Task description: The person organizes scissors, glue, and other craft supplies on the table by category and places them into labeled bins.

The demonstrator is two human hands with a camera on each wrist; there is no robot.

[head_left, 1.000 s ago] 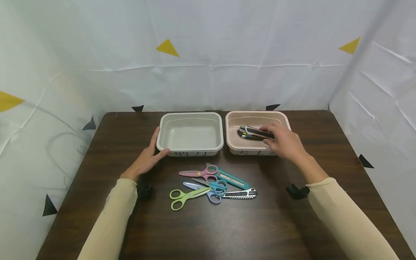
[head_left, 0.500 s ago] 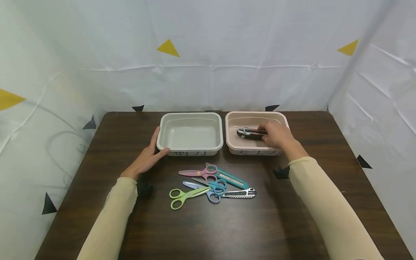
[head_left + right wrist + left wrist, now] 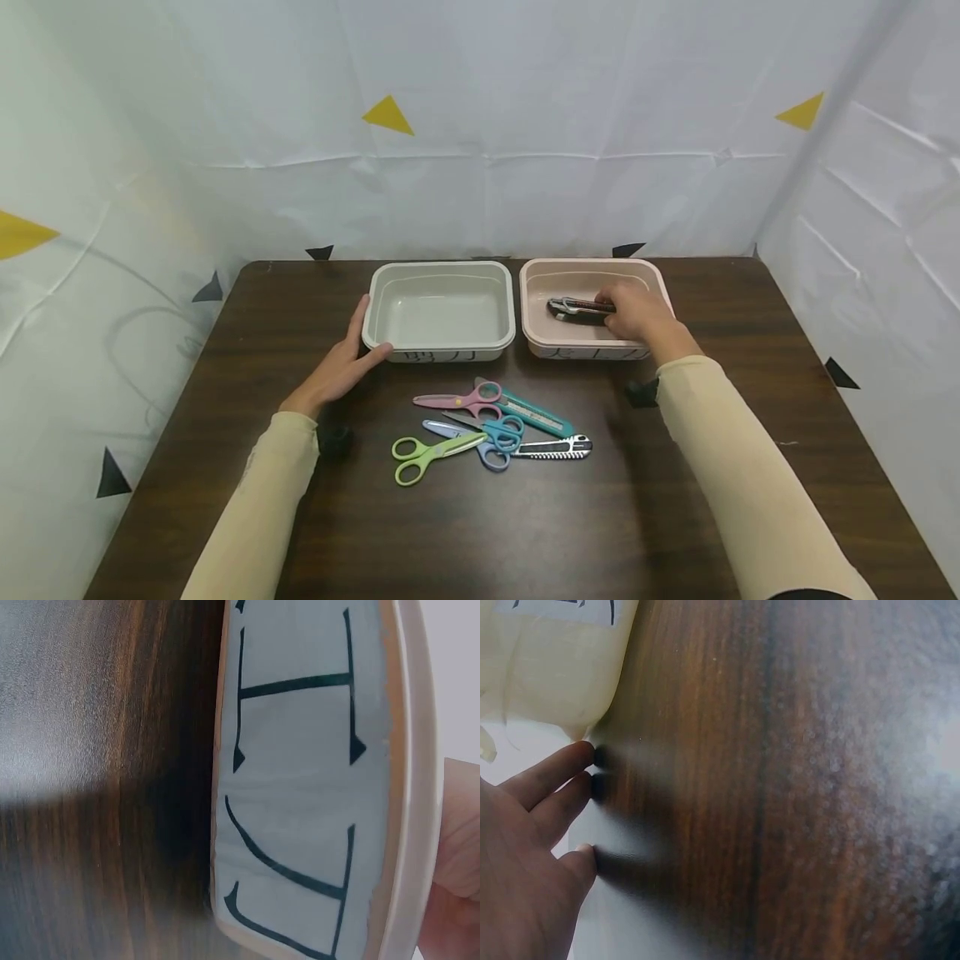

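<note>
Right hand grips utility knife in pink tray; black knife beneath could make it slip. Left hand, straight-fingered, touches grey tray.

On the person's left arm I see a long, pale cream-yellow, close-fitting cloth sleeve, with a matching long, pale cream-yellow right sleeve on the other. Both end at the wrist, leaving the left hand and right hand bare. A small, dark black device sits inside the left cuff, and another small black device inside the right.
</note>
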